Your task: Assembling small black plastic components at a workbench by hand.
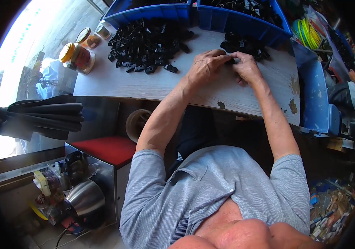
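Observation:
Over the pale wooden table (pixel 144 85), my left hand (pixel 207 66) and my right hand (pixel 247 68) meet fingertip to fingertip. Between them is a small black plastic part (pixel 229 61), mostly covered by the fingers. Both hands are closed on it, thumbs and forefingers pinching. Just beyond my right hand lies a small pile of black parts (pixel 244 42). To the left of my left hand spreads a larger heap of similar black parts (pixel 144 43), with one loose piece (pixel 170 68) at its near edge.
Two blue bins (pixel 154 13) of black parts stand along the table's far side. At the left are a yellow-lidded jar (pixel 77 58) and another jar (pixel 88 38). A blue plastic container (pixel 313 91) flanks the right edge. Below left, a metal kettle (pixel 85 198) stands by a red-topped cabinet (pixel 106 149).

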Tool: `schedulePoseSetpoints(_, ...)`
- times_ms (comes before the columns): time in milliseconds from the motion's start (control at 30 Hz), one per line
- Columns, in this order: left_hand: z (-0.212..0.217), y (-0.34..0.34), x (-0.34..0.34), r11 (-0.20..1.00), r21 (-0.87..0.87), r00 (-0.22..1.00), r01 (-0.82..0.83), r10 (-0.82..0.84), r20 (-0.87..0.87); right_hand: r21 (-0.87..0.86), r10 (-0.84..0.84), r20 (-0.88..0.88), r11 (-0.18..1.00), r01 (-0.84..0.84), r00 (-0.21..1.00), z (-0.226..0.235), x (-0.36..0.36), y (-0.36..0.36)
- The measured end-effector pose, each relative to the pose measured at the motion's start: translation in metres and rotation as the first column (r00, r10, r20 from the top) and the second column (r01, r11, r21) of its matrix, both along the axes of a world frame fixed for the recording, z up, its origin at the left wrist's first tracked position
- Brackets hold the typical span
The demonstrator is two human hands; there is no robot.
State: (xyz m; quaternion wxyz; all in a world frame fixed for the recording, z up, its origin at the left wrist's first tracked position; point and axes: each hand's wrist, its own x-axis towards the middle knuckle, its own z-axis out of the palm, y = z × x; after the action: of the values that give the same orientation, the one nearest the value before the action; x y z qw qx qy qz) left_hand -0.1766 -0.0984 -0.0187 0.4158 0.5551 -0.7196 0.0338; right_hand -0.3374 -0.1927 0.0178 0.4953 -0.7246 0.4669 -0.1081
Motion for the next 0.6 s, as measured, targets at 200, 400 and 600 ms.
schedulePoseSetpoints(200, -0.007, -0.003, 0.003, 0.999, -0.004, 0.994, -0.035, 0.034, -0.099, -0.026, 0.016, 0.020, 1.000, -0.015, 1.000, -0.004, -0.001, 0.000)
schedulePoseSetpoints(400, -0.013, -0.005, 0.005, 1.000, 0.003, 0.999, 0.013, -0.013, 0.039, -0.012, 0.005, -0.007, 1.000, -0.005, 1.000, -0.002, -0.001, 0.001)
schedulePoseSetpoints(600, -0.012, -0.003, 0.001, 0.999, -0.039, 0.998, -0.030, 0.033, 0.061, -0.020, 0.006, 0.011, 1.000, -0.006, 1.000, -0.003, -0.002, 0.001)
